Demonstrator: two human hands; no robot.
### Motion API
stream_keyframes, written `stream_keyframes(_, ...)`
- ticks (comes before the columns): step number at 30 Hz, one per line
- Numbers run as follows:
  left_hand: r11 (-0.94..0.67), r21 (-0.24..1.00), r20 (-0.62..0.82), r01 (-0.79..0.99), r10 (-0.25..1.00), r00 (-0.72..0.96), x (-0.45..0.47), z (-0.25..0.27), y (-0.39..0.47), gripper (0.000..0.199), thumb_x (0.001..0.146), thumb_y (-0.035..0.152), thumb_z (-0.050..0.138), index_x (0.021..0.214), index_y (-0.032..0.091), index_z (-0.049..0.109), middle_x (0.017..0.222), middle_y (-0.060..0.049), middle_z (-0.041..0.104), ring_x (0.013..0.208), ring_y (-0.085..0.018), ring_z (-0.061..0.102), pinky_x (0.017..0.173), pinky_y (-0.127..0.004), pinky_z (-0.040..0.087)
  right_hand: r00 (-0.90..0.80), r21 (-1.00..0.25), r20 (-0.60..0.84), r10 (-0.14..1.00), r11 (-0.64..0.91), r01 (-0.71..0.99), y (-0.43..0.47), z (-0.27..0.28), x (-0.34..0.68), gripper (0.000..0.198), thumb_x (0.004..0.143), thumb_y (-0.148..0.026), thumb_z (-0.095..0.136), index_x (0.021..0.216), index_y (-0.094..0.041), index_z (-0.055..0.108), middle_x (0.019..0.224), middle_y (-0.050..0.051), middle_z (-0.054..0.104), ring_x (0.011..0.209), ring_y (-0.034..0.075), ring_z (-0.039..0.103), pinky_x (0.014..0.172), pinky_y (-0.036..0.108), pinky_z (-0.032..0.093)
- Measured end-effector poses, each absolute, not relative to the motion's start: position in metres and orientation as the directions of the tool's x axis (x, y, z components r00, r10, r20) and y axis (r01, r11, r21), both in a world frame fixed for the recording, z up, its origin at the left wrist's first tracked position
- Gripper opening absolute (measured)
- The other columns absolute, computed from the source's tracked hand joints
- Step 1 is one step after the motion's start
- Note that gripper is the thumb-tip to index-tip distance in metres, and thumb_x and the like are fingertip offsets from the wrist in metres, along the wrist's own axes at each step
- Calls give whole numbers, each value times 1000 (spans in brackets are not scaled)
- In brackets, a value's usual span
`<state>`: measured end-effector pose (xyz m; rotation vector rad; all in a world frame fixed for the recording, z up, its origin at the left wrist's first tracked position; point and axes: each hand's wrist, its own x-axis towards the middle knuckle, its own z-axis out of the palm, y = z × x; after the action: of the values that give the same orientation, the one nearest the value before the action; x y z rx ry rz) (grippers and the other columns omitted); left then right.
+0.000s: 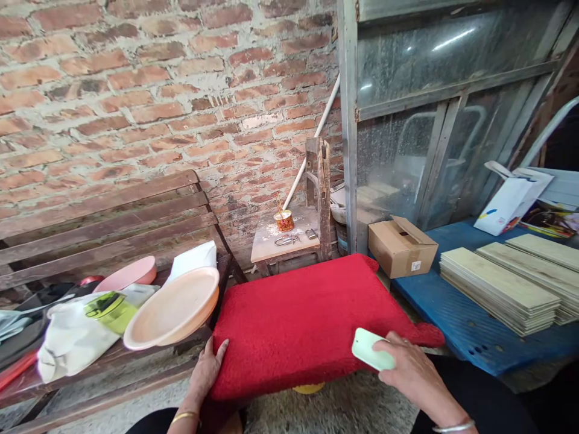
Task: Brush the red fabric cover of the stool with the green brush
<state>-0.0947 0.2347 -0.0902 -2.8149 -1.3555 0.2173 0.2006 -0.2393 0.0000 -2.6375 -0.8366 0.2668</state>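
A thick red cloth (294,319) with a fuzzy surface lies spread over a low flat support in front of me. At its near left corner rests my left hand (208,369), fingers apart and touching the edge. My right hand (407,367) grips a pale green brush-shaped block (368,349) over the cloth's near right part. The block has a smooth, rounded back with a small hole near one end. Its underside is hidden, so I cannot see any bristles. Part of a yellow object (309,389) shows below the cloth's front edge.
On the left, a slatted wooden bench (104,217) holds peach basins (174,307), a pink basin (129,272) and bags. Behind the cloth, a wooden chair (262,241) bears a tin (284,220) and padlocks. To the right, a blue platform (425,307) carries a cardboard box (400,247) and stacked strips (497,283).
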Motion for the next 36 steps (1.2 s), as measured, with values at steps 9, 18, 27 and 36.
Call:
stream_keyframes(9,-540,163,-74,826,828,556,-96,-96,246,60,85,45,50,138,16,52,145,-18,55,136,-33,52,109,-44,45,926,-4,42,375,-927,375,-323,18,230,37,81,-24,52,109,-33,75,110,12,69,87,29,66,75,44,49)
stream_keyframes(18,-458,289,-32,841,873,486,-95,-98,243,61,90,46,45,141,14,48,145,-19,56,133,-32,55,108,-44,46,865,-129,-92,493,-868,480,-288,10,223,49,72,-11,53,108,-35,76,119,8,69,97,29,67,80,42,46)
stream_keyframes(27,-390,350,-22,852,906,423,-94,-101,244,64,93,50,39,143,10,44,138,-21,61,132,-33,56,108,-45,46,839,-169,12,544,-826,538,-253,26,207,40,82,-28,53,118,-30,72,116,10,66,101,29,63,87,40,44)
stream_keyframes(36,-344,362,-97,866,910,402,-93,-98,241,77,94,60,31,150,7,34,147,-25,52,140,-35,47,115,-47,38,886,-174,-152,437,-895,412,-254,4,226,44,85,-31,51,125,-30,68,121,12,65,107,31,65,88,41,45)
